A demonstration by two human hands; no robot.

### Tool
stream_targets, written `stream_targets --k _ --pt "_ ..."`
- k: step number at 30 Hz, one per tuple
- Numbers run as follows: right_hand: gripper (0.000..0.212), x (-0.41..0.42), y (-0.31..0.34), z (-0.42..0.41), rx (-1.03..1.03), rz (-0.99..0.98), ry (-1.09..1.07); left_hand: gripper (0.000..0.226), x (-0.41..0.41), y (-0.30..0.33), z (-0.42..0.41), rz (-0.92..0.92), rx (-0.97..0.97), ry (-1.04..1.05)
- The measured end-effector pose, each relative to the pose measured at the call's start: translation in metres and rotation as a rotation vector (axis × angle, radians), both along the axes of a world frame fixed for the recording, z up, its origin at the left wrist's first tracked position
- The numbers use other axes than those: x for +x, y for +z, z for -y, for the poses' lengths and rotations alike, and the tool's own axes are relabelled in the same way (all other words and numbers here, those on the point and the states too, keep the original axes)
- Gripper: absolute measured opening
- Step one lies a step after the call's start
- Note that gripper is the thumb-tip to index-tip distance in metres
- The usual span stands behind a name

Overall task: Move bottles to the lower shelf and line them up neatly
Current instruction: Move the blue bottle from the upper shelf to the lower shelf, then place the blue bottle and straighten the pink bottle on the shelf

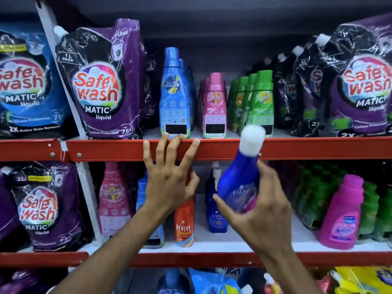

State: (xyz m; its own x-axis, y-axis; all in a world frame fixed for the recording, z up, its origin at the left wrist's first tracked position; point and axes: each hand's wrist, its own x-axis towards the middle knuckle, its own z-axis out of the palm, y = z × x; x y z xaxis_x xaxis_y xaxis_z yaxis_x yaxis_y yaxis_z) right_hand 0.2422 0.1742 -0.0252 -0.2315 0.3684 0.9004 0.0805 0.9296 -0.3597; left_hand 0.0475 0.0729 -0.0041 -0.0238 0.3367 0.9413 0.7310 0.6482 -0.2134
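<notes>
In the head view, the right hand (261, 211) is grasping a blue bottle with a white cap (241, 179) around its lower body, thumb across the label at about 9 o'clock and the other fingers wrapping behind. The bottle is hanging in the air in front of the red shelf rail (297, 148), its long axis tilting so the cap is pointing toward 1 o'clock and the base toward 7 o'clock. It is blurred, so the label is hard to read.

The lower shelf (212, 244) is lying below and behind the bottle, roughly at 6 o'clock from the grip. An open patch of shelf is showing there, between the dark blue bottle (216, 217) standing upright at the back and the pink bottle (341, 213) well apart at 3 o'clock.

The left hand (169, 187) is spreading open, holding nothing, fingertips (196, 141) touching the rail's top edge while the thumb is sitting against the orange bottle (184, 225). It is the farther hand from the gap; the right hand is nearer.

By my reading, the coming move is asking for the bottle to be righted to vertical and lowered in beside the dark blue one.
</notes>
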Motion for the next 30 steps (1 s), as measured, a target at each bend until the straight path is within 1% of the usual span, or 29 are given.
stream_targets --k 3,6,9,13,17,20,23,25,28,30 --pt "0.092 -0.015 -0.049 -0.005 -0.111 0.167 0.001 0.085 0.001 -0.002 -0.003 0.008 0.011 0.002" --pt "0.091 -0.033 -0.085 -0.011 -0.225 0.306 0.008 0.085 0.001 -0.003 -0.006 0.014 0.026 0.0" --pt "0.087 -0.051 -0.107 -0.017 -0.32 0.39 0.005 0.086 0.0 -0.005 -0.007 0.014 0.023 0.002" --pt "0.085 -0.068 -0.123 -0.022 -0.386 0.449 -0.02 0.09 -0.003 -0.005 -0.005 0.012 -0.009 0.019" --pt "0.086 -0.076 -0.135 -0.024 -0.399 0.48 -0.07 0.092 -0.003 -0.006 -0.005 0.014 -0.016 0.021" --pt "0.089 -0.077 -0.141 -0.023 -0.386 0.467 -0.091 0.092 0.0 -0.007 -0.007 0.036 -0.017 0.02" --pt "0.096 -0.074 -0.143 -0.022 -0.379 0.469 -0.082 0.093 0.007 -0.007 -0.007 0.075 -0.019 0.0" --pt "0.099 -0.067 -0.143 -0.023 -0.334 0.45 -0.085 0.095 0.016 -0.01 -0.005 0.126 -0.01 -0.01" --pt "0.088 -0.044 -0.144 -0.032 -0.224 0.375 -0.153 0.092 0.043 -0.032 -0.008 0.189 -0.004 -0.11" --pt "0.082 -0.027 -0.146 -0.043 -0.166 0.34 -0.216 0.085 0.067 -0.06 -0.013 0.197 -0.062 -0.237"
